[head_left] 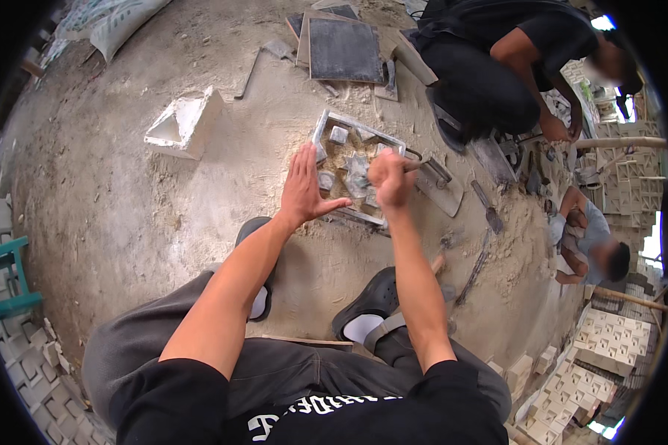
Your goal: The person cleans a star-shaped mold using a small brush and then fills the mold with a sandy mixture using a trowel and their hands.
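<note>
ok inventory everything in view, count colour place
Square rigid frame: one, grey, centre
Small cubic blocks: several, whitish, inside frame
Flat metal trowel: one, grey, right of frame
Hollow rough block: one, white, left of frame
Square boards: several, mostly dark, top
Woven sack: one, whitish, top left
Plastic stool: one, teal, left
Patterned blocks: many, pale, side edges
Co-workers: two, dark and grey clothing, right
Slim tool: one, colour unclear, over frame
Left grip: one, bare, open over frame
Right grip: one, bare, on tool

A workshop: sandy floor (163, 252), stacked patterned blocks (608, 337) (cast ones, apparently).
</note>
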Motion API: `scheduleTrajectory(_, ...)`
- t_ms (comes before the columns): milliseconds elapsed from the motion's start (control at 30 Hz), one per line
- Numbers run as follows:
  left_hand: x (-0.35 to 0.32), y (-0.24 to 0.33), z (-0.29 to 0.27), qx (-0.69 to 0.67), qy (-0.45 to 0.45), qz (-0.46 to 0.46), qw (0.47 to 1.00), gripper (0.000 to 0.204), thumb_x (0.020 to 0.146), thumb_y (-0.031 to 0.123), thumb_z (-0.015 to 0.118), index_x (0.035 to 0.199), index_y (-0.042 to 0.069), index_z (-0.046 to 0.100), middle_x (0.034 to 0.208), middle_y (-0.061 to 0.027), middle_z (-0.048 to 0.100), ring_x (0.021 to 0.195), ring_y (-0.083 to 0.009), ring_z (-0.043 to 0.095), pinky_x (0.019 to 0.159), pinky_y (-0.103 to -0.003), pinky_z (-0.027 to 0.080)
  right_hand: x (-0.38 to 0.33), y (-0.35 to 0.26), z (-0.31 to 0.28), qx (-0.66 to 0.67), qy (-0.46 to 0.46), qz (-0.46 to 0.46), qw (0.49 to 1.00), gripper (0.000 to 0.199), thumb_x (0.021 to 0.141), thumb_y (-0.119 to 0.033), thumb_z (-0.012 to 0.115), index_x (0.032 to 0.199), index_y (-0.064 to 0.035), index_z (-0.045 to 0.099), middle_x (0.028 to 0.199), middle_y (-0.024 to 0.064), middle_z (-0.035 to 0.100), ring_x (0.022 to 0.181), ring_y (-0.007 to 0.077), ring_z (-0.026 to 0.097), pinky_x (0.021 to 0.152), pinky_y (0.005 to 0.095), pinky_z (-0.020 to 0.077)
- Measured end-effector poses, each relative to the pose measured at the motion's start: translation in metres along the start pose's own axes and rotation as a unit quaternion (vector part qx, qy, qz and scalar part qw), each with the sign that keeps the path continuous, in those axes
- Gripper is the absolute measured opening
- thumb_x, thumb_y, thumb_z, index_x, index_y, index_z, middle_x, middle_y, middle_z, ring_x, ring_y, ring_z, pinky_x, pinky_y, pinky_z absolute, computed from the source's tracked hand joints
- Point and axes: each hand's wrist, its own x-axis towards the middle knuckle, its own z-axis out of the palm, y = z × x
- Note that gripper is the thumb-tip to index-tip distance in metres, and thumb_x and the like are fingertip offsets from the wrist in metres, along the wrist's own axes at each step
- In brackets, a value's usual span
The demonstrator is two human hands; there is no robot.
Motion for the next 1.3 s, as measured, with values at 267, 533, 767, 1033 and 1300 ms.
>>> scheduleTrajectory(267,0.001,0.007,0.007,-0.016,0.030,-0.161,0.986,0.132,0.066,0.076,0.072,0.149,-0.010,0.017,0.150,-0.0294,0.032,0.140,-0.0423,0.032,0.117,-0.047,0.027,0.068,-0.061,0.025,0.113,-0.038,-0.087,0.989,0.047,0.098,-0.014,0.044,0.054,-0.0089,0.028,0.046,0.0003,0.032,0.039,0.0090,0.025,0.040,0.0292,0.0224)
scheduleTrajectory(533,0.003,0.012,0.011,-0.038,0.042,-0.156,0.986,0.129,0.064,0.073,0.076,0.146,-0.012,0.023,0.145,-0.0291,0.039,0.133,-0.0437,0.041,0.112,-0.045,0.035,0.061,0.046,0.016,0.050,-0.051,0.011,0.997,0.047,0.098,-0.017,0.052,0.055,-0.0093,0.035,0.051,-0.0047,0.035,0.044,0.0059,0.031,0.041,0.0273,0.0231)
scheduleTrajectory(767,0.001,0.007,0.003,-0.031,0.032,-0.167,0.985,0.127,0.065,0.069,0.078,0.148,-0.010,0.022,0.144,-0.0285,0.040,0.134,-0.0407,0.042,0.112,-0.043,0.037,0.090,-0.021,0.052,0.052,-0.034,-0.014,0.998,0.049,0.099,-0.021,0.053,0.054,-0.0074,0.039,0.049,-0.0033,0.040,0.043,0.0067,0.035,0.041,0.0275,0.0252)
scheduleTrajectory(1033,-0.003,0.011,0.004,-0.030,0.017,-0.176,0.984,0.128,0.065,0.070,0.078,0.148,-0.009,0.022,0.145,-0.0279,0.040,0.133,-0.0405,0.043,0.110,-0.043,0.039,0.075,0.038,0.033,-0.036,-0.030,0.019,0.999,0.043,0.098,-0.013,0.047,0.057,-0.0094,0.037,0.050,-0.0016,0.036,0.041,0.0079,0.030,0.040,0.0276,0.0234)
scheduleTrajectory(1300,0.004,0.014,0.002,-0.017,0.037,-0.161,0.986,0.126,0.065,0.070,0.078,0.147,-0.010,0.024,0.143,-0.0287,0.042,0.132,-0.0411,0.045,0.108,-0.044,0.041,0.066,0.042,0.027,-0.067,-0.001,-0.066,0.996,0.050,0.099,-0.017,0.051,0.051,-0.0082,0.041,0.047,-0.0021,0.044,0.042,0.0065,0.039,0.040,0.0274,0.0276)
